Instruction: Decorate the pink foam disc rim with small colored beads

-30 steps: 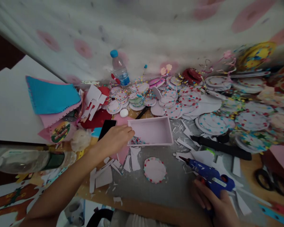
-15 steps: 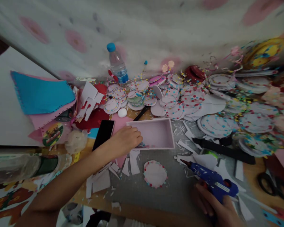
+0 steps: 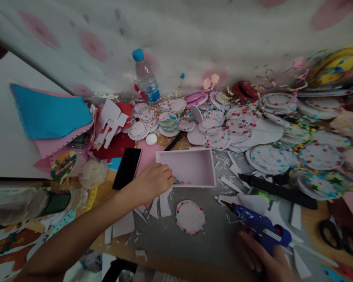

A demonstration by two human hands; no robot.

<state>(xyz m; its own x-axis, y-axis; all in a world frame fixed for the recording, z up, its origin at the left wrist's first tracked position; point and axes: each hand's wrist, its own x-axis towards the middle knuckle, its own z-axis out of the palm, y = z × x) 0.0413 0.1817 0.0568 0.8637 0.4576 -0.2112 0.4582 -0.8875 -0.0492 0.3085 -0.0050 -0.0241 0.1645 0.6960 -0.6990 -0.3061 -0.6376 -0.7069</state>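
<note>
My right hand (image 3: 264, 254) is wrapped round the handle of a blue hot glue gun (image 3: 257, 223), its nozzle pointing up and left. With fingers curled together, my left hand (image 3: 155, 180) rests over the left end of a shallow white box (image 3: 213, 168). Its fingertips are hidden, and I cannot see what they pinch. Small pinkish and bluish bits (image 3: 181, 182) lie in the box beside the fingers. On the grey mat (image 3: 164, 243), between my hands, lies a white disc (image 3: 190, 217) edged with red and blue beads.
Piles of decorated discs (image 3: 217, 129) line the back, with a water bottle (image 3: 147, 80) behind them. A phone (image 3: 127, 168) lies left of the box. White scraps (image 3: 164, 203) litter the mat. Scissors (image 3: 338, 235) and a black bar-shaped object (image 3: 279, 190) lie at right.
My left hand has drawn slightly down and left at the box, uncovering more of the small bits inside. The glue gun stays in my right hand, shifted slightly left in view.
</note>
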